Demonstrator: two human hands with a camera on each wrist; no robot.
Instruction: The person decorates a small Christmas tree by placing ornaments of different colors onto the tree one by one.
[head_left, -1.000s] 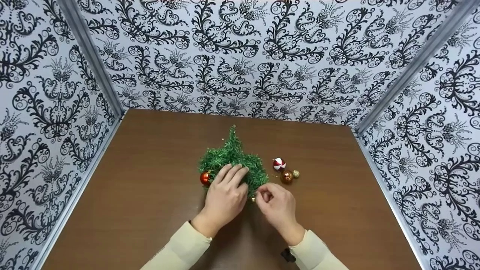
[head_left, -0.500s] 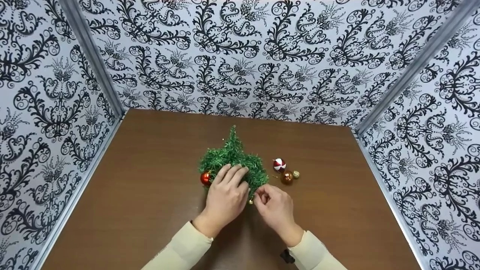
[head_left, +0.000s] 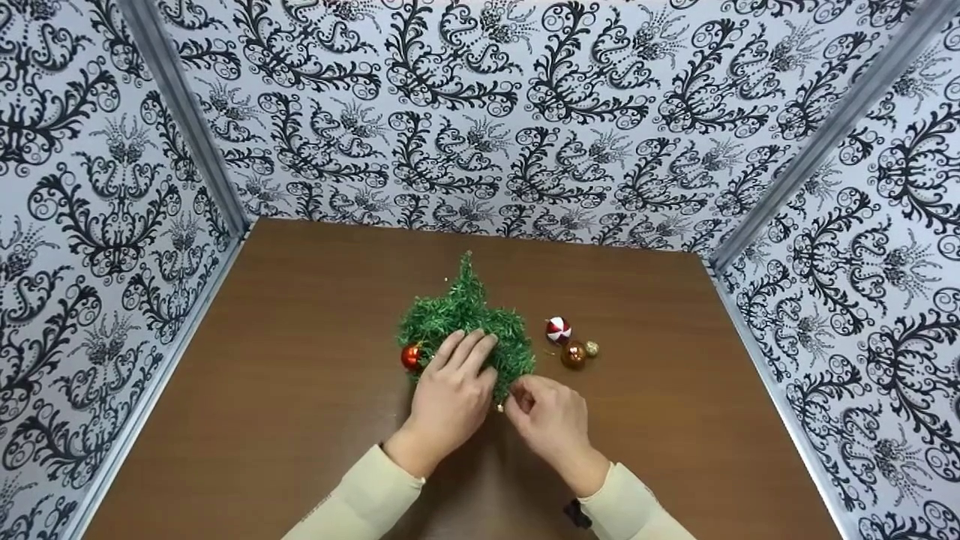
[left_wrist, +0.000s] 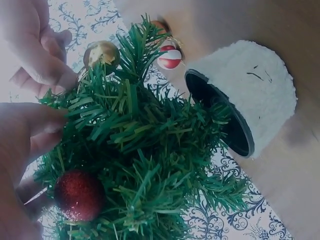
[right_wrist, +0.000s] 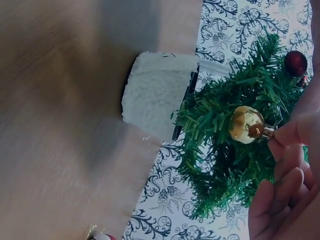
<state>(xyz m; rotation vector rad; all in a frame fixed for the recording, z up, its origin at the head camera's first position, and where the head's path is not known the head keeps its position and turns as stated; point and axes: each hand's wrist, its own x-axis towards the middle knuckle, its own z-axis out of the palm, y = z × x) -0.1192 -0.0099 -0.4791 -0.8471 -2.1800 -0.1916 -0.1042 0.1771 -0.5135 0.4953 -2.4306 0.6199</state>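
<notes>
Two bare hands meet at a green tinsel tree (head_left: pixel 459 304), the right hand (head_left: pixel 553 416) pinching the metal cap of a gold bauble (right_wrist: pixel 246 122) against the branches. The left hand (head_left: pixel 454 390) rests on the foliage with its fingers laid over the needles; whether they pinch a twig is hidden. The tree lies directly beneath the left fingers and just beside the right ones, its white pot (right_wrist: pixel 157 92) below both. A red bauble (head_left: pixel 410 357) hangs just left of the left fingers, while beyond the right fingers a red-and-white bauble (head_left: pixel 558 329), an amber bauble (head_left: pixel 574 355) and a small gold bauble (head_left: pixel 592 349) lie loose on the bench (head_left: pixel 315 360). Springy needles could snag or push back the gold bauble, and its smooth shell could slip if the pinch loosens early. A sideways tug could tip the pot if the left hand eases off, and a careless knuckle could send the loose trio rolling. No brand or label is legible; the pot's few dark strokes spell nothing readable.
</notes>
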